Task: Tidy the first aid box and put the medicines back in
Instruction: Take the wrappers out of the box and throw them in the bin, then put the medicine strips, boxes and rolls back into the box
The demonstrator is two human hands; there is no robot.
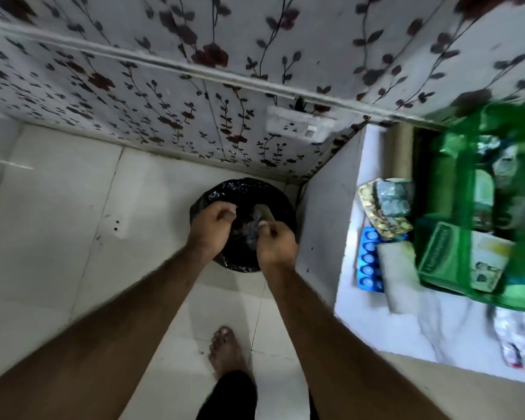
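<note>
Both my hands hang over a small bin lined with a black bag (225, 189) on the floor. My left hand (209, 227) is loosely curled with nothing visible in it. My right hand (275, 241) pinches a crumpled bit of foil or plastic wrapper (253, 230) just above the bin's mouth. Inside the bin lies a small tan item (264, 213). On the white counter (437, 334) to the right stands the green translucent first aid box (455, 225) with cartons inside. Beside it lie blister strips: a gold one (373, 212), a silver one (393, 198) and a blue one (367, 259).
A flower-patterned wall with a socket plate (297, 124) rises behind the bin. More silver strips (515, 338) lie at the counter's right edge. A white packet (399, 274) rests beside the blue strip. My bare foot (225, 350) stands on the pale tiled floor.
</note>
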